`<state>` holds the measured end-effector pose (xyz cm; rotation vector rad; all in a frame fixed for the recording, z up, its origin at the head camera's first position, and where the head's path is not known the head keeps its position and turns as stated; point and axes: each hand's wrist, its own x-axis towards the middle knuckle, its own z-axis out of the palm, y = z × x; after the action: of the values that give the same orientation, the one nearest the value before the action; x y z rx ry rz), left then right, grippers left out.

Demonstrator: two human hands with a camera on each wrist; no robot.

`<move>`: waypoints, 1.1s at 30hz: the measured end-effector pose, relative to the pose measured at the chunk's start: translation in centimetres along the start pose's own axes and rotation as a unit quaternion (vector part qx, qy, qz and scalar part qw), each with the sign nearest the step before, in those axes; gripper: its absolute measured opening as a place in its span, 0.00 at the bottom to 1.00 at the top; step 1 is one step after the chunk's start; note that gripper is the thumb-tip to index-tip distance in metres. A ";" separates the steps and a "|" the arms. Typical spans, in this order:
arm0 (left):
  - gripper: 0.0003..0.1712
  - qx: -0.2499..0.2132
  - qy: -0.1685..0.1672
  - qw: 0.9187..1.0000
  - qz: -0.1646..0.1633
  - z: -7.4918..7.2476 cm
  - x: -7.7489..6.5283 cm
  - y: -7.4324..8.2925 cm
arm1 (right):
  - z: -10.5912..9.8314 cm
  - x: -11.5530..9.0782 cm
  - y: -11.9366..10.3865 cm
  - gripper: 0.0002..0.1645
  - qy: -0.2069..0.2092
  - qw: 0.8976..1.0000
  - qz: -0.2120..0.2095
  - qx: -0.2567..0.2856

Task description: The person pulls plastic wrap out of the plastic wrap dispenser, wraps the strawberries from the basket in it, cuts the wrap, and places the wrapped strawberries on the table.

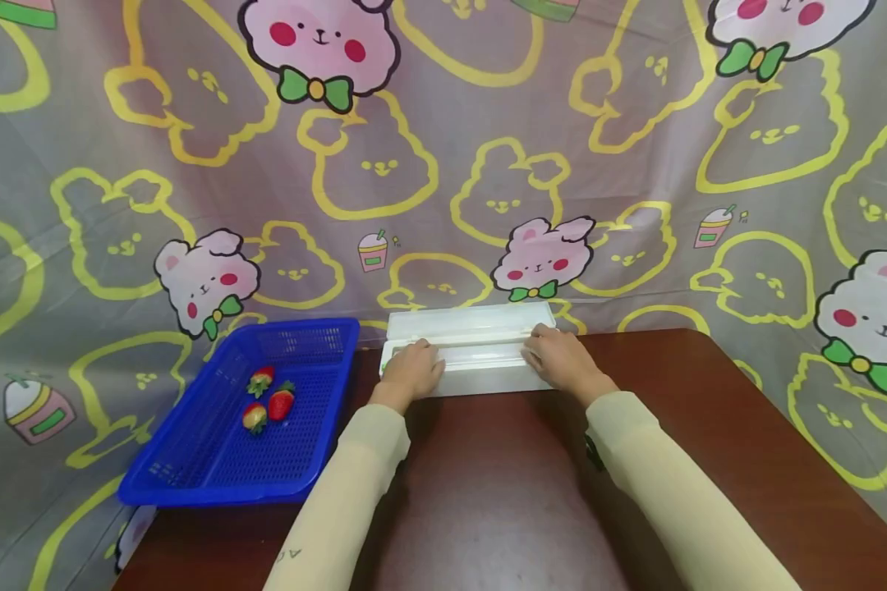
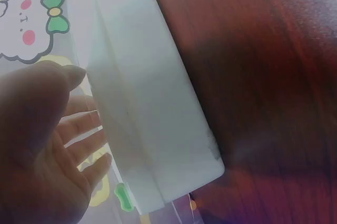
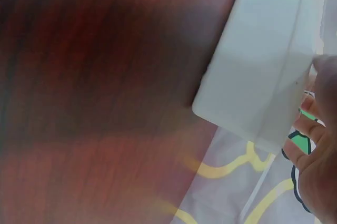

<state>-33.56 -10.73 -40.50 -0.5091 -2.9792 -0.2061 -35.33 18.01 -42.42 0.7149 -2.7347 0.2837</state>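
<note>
A long white box [image 1: 488, 380] with its hinged lid [image 1: 473, 321] raised, apparently a cling film dispenser, lies near the table's back edge. My left hand [image 1: 414, 369] grips it at its left part, fingers curled over the front rim into the opening. Toward the other end my right hand [image 1: 562, 359] holds it in the same way. In the left wrist view, the thumb [image 2: 76, 76] is right at the rim above a small green tab [image 2: 125, 197]. The right wrist view shows the fingers [image 3: 309, 128] past the rim, partly cut off by the frame.
To the left stands a blue plastic basket [image 1: 214, 496] with three strawberries [image 1: 281, 403] inside. A brown wooden table [image 1: 503, 492] lies under the box and basket. Behind it hangs a grey cloth [image 1: 443, 230] printed with cartoon animals, close against the table's back edge.
</note>
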 end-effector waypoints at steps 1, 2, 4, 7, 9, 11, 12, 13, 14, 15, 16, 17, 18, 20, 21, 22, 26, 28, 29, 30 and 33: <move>0.19 0.001 0.001 1.000 0.002 0.0 0.0 0.0 | -0.1 0.1 0.2 0.14 0.003 1.000 -0.004 0.006; 0.18 0.001 0.000 1.000 0.003 0.0 0.0 0.0 | -0.2 0.2 0.3 0.11 0.000 1.000 -0.006 0.014; 0.16 -0.001 -0.001 1.000 0.002 0.0 0.2 0.0 | -0.4 0.5 0.6 0.08 -0.014 1.000 -0.005 0.024; 0.15 -0.003 -0.013 1.000 -0.005 -0.1 0.5 0.0 | -0.9 1.0 0.8 0.07 -0.030 0.999 -0.014 0.017; 0.15 0.001 -0.017 1.000 -0.006 -0.3 0.8 -0.1 | -1.1 1.4 0.8 0.06 -0.035 0.999 -0.018 0.000; 0.15 0.003 -0.020 1.000 -0.007 -0.5 1.1 -0.1 | -1.2 1.9 0.7 0.03 -0.034 0.999 -0.021 -0.016; 0.14 0.003 -0.020 1.000 -0.006 -0.6 1.2 -0.2 | -1.2 2.1 0.6 0.05 -0.034 0.999 -0.021 -0.026; 0.14 0.003 -0.018 1.000 -0.006 -0.7 1.3 -0.2 | -1.2 2.3 0.6 0.07 -0.034 0.999 -0.021 -0.036; 0.14 0.003 -0.016 1.000 -0.006 -0.7 1.4 -0.3 | -1.2 2.4 0.5 0.09 -0.034 0.998 -0.021 -0.045; 0.13 0.001 -0.016 1.000 -0.007 -0.8 1.5 -0.3 | -1.2 2.5 0.5 0.11 -0.033 0.998 -0.024 -0.055; 0.13 0.000 -0.017 1.000 -0.008 -0.8 1.6 -0.3 | -1.2 2.6 0.5 0.11 -0.033 0.997 -0.025 -0.065; 0.12 -0.003 -0.017 1.000 -0.008 -0.9 1.7 -0.3 | -1.2 2.6 0.5 0.11 -0.035 0.996 -0.025 -0.073; 0.11 -0.004 -0.017 1.000 -0.008 -0.9 1.7 -0.3 | -1.2 2.5 0.5 0.10 -0.037 0.996 -0.025 -0.080; 0.09 -0.003 -0.015 1.000 -0.008 -1.0 1.8 -0.4 | -1.3 2.5 0.5 0.08 -0.039 0.995 -0.024 -0.088; 0.07 0.001 -0.013 1.000 -0.007 -1.0 1.9 -0.4 | -1.4 2.5 0.5 0.07 -0.039 0.995 -0.023 -0.091; 0.06 0.007 -0.010 1.000 -0.007 -1.0 2.0 -0.5 | -1.5 2.4 0.5 0.06 -0.040 0.995 -0.023 -0.091; 0.07 0.050 0.006 0.999 -0.010 -0.9 2.2 -0.8 | -1.5 2.3 0.6 0.05 -0.034 0.995 -0.035 -0.092; 0.10 0.069 0.009 0.997 -0.012 -1.0 2.3 -0.9 | -1.5 2.3 0.6 0.04 -0.030 0.994 -0.043 -0.095; 0.11 0.077 0.013 0.997 -0.011 -1.0 2.3 -0.9 | -1.4 2.3 0.6 0.04 -0.029 0.994 -0.045 -0.097; 0.12 0.081 0.016 0.996 -0.010 -1.0 2.3 -1.0 | -1.5 2.2 0.7 0.03 -0.025 0.993 -0.048 -0.101; 0.12 0.091 0.030 0.995 -0.004 -1.1 2.4 -0.9 | -1.3 2.2 0.8 0.03 -0.016 0.992 -0.051 -0.113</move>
<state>-36.05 -10.95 -39.15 -0.4612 -2.9032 0.0480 -37.27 18.06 -40.50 0.7979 -2.6904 -0.0613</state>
